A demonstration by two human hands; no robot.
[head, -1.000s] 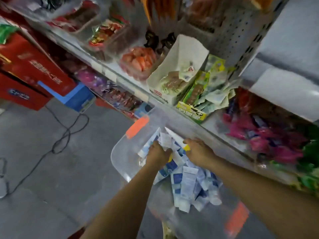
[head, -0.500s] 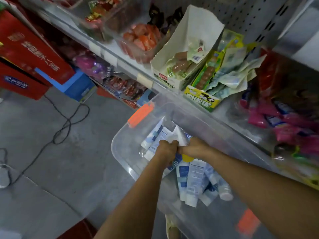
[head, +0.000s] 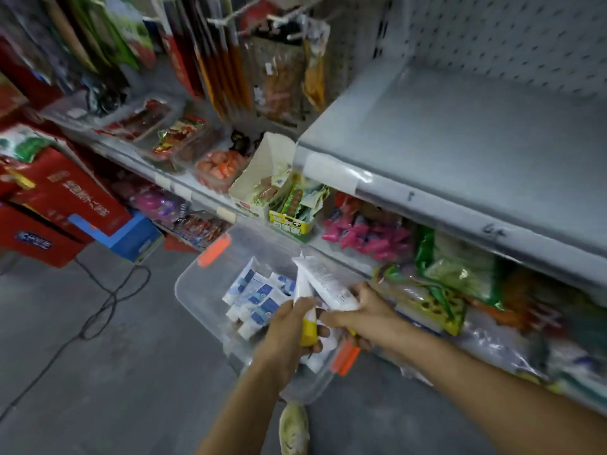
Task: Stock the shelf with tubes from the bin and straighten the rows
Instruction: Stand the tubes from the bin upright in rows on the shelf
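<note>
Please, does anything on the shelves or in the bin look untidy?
Yes. The green packets stick out crookedly from their yellow display box, beside the white carton, some crumpled. In the clear bin, the blue-and-white tubes lie jumbled, not in rows.

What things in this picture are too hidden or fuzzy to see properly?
Head view:
1. Writing on the white tube with a yellow cap in the left hand: too small, blurred.
2. Cap end of the white printed tube: covered by the gripping right hand.
3. Near end of the clear plastic bin: hidden behind both hands.
4. Packets at the far right edge: motion blur.
</note>
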